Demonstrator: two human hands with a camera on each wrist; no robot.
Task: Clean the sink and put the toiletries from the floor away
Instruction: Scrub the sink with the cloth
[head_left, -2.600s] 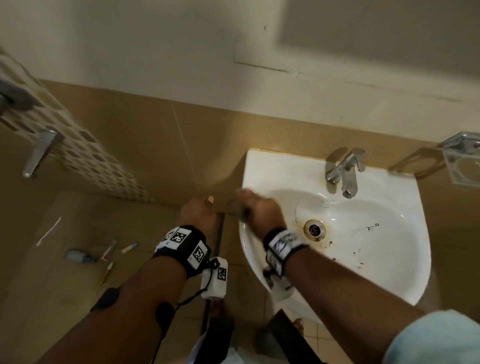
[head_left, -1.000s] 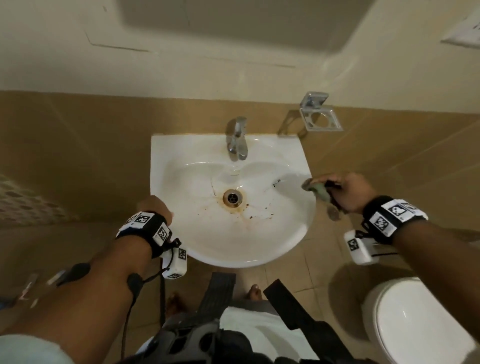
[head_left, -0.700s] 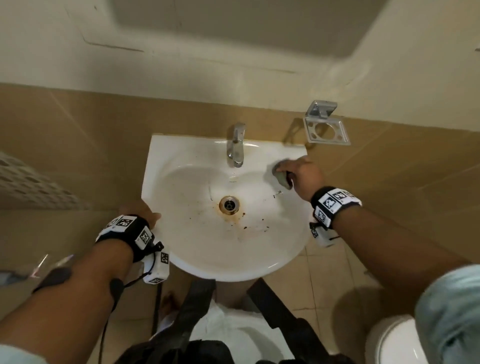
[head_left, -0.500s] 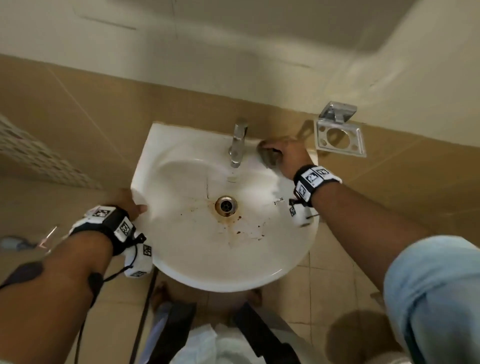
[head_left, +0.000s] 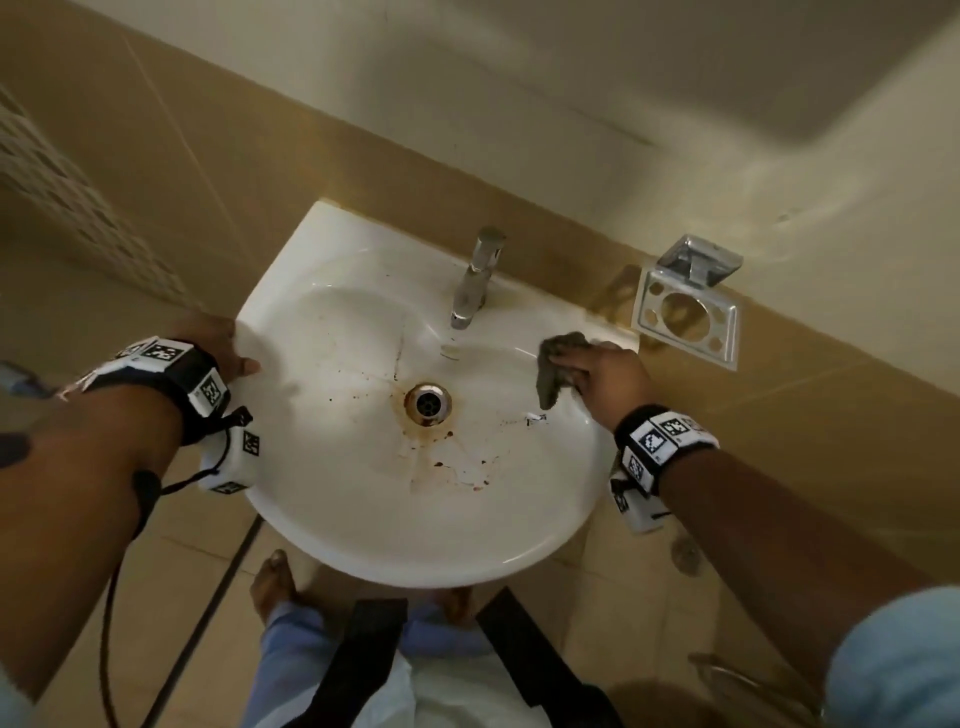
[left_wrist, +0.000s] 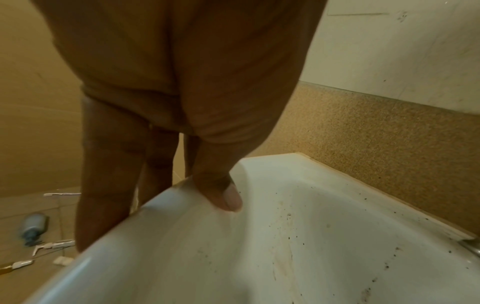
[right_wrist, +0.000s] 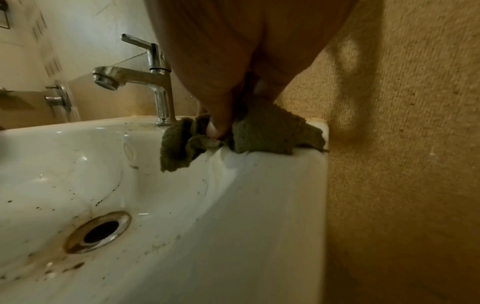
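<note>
A dark cloth is pinched by the R hand on the sink rim at its back-right corner, just right of the tap. The grime lies toward the L & front of the cloth: rust around the drain, specks across the bowl. The L hand is clamped on the L edge, thumb over the rim, fingers under. Toiletries are seen on the floor, L of the sink.

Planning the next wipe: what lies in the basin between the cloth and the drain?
In the head view, a small dark scrap and specks lie between cloth and drain.
</note>
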